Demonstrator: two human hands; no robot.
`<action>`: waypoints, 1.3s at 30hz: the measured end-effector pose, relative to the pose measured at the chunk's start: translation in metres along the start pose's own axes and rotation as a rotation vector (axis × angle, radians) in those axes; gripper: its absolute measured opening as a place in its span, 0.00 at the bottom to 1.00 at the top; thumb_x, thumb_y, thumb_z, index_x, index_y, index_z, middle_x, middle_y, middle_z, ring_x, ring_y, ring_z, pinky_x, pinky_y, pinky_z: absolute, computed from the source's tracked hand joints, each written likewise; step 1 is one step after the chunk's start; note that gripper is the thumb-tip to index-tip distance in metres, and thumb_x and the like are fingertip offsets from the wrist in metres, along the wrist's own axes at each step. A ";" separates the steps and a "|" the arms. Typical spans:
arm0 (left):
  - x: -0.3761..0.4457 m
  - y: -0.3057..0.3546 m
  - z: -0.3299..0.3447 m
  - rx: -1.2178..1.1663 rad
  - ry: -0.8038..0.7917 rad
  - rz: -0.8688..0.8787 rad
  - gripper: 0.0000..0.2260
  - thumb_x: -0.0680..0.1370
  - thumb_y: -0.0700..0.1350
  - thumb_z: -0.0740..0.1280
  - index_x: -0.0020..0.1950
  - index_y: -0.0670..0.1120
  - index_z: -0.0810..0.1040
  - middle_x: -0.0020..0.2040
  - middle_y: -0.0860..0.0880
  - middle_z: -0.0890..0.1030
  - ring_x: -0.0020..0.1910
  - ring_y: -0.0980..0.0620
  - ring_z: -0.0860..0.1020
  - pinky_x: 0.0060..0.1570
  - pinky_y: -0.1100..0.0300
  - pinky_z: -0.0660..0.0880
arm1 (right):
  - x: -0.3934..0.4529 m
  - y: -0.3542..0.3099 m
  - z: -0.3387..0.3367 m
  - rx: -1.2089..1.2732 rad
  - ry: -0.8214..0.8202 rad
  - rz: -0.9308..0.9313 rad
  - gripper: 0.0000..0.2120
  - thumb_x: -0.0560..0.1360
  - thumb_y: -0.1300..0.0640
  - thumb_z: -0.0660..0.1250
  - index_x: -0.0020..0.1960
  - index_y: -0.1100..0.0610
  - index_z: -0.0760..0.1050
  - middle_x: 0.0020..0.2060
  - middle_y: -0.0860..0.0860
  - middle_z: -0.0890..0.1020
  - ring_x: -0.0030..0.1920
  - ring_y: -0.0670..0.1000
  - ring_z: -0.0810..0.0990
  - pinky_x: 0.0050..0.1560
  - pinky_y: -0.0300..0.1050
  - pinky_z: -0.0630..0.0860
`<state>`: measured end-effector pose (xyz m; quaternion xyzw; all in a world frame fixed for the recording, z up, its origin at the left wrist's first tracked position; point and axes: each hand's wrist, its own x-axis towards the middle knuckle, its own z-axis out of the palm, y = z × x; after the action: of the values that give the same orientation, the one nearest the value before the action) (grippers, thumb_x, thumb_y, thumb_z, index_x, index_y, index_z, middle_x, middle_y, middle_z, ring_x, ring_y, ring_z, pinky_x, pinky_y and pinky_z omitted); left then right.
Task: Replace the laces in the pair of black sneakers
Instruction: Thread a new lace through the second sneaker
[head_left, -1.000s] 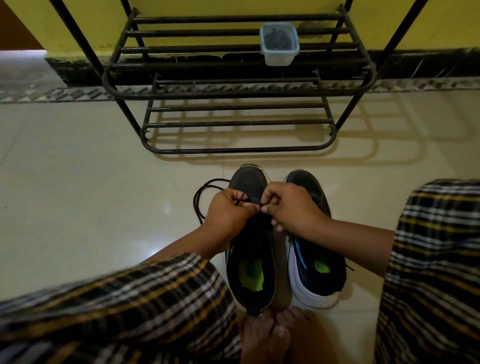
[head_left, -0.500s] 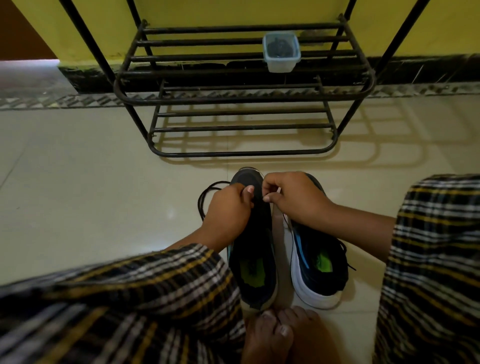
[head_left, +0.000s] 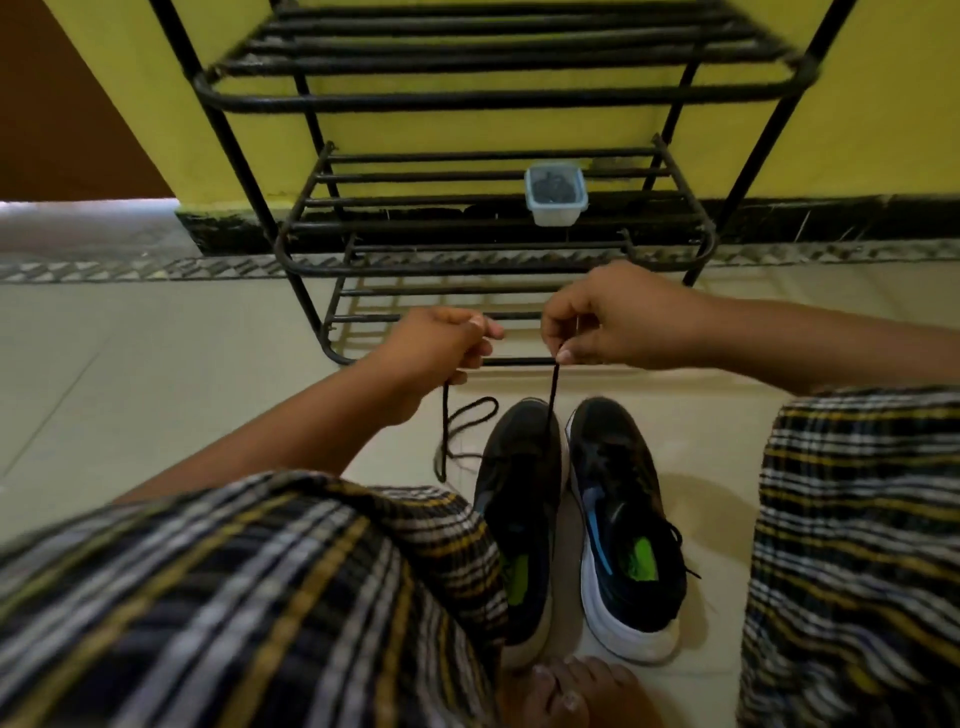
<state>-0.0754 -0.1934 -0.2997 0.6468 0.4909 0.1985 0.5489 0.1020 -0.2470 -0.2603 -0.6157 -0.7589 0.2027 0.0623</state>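
Observation:
Two black sneakers stand side by side on the floor, toes pointing away from me. The left sneaker (head_left: 519, 499) has a black lace (head_left: 552, 397) running up from its toe end. My right hand (head_left: 613, 322) pinches that end of the lace above the shoe. My left hand (head_left: 441, 348) grips the other part of the lace, which hangs down and loops on the floor to the left. The right sneaker (head_left: 623, 525) has a white sole, blue trim and its own lace in place.
A black metal shoe rack (head_left: 467, 98) stands against the yellow wall just beyond my hands. A small plastic container (head_left: 555, 195) sits on its lower shelf. My plaid-clad knees flank the shoes, and my bare foot (head_left: 576, 691) lies behind them. Pale floor tiles spread to the left.
Both hands have risen from the left sneaker's toe and moved apart, pulling the lace up taut. The camera has tilted up, showing more of the rack.

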 end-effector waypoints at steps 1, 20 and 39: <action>-0.002 0.010 -0.004 0.015 0.001 0.024 0.12 0.82 0.44 0.56 0.50 0.47 0.79 0.46 0.48 0.78 0.46 0.52 0.74 0.47 0.59 0.72 | -0.002 -0.006 -0.014 -0.021 0.010 -0.014 0.06 0.73 0.60 0.69 0.41 0.51 0.75 0.33 0.42 0.76 0.35 0.39 0.75 0.35 0.29 0.68; -0.048 0.169 -0.049 0.110 0.331 0.462 0.10 0.81 0.46 0.61 0.55 0.51 0.81 0.50 0.54 0.80 0.48 0.61 0.73 0.42 0.67 0.68 | -0.044 -0.073 -0.182 0.432 0.587 0.137 0.07 0.76 0.62 0.66 0.39 0.57 0.76 0.32 0.52 0.77 0.32 0.49 0.74 0.29 0.41 0.70; -0.083 0.210 -0.055 0.105 0.383 0.600 0.07 0.79 0.42 0.63 0.47 0.50 0.81 0.49 0.52 0.81 0.52 0.56 0.77 0.52 0.60 0.73 | -0.059 -0.096 -0.139 0.573 0.701 0.132 0.04 0.76 0.61 0.65 0.42 0.58 0.74 0.42 0.56 0.82 0.42 0.53 0.83 0.41 0.52 0.82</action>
<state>-0.0685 -0.2177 -0.0690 0.7406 0.3826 0.4428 0.3303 0.0766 -0.2868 -0.0874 -0.6522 -0.5643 0.1873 0.4701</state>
